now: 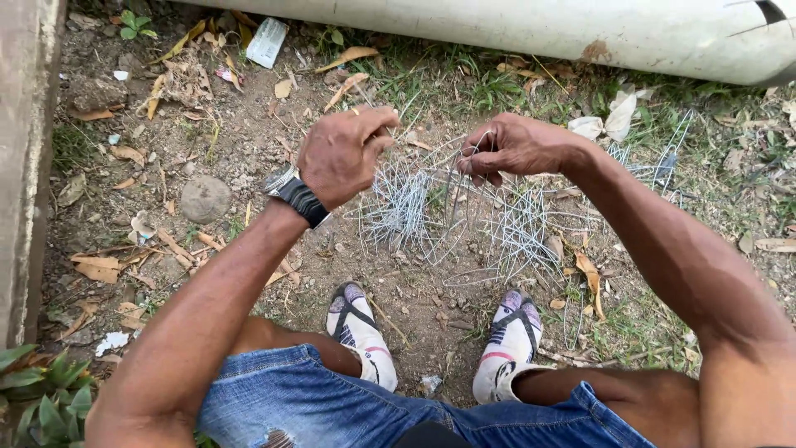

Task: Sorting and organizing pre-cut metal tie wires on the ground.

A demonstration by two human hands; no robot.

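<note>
Left hand and right hand each pinch thin wire (both closed) above two wire bundles on dirt ground.

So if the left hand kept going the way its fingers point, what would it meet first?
The left hand points toward the right hand. Between them hang thin wire loops, so it would likely touch wire first, then the other hand. Depth is hard to judge.

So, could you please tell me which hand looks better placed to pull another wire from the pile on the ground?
Probably the left hand: it looks free above the wire pile, while the right hand already pinches wires.
</note>
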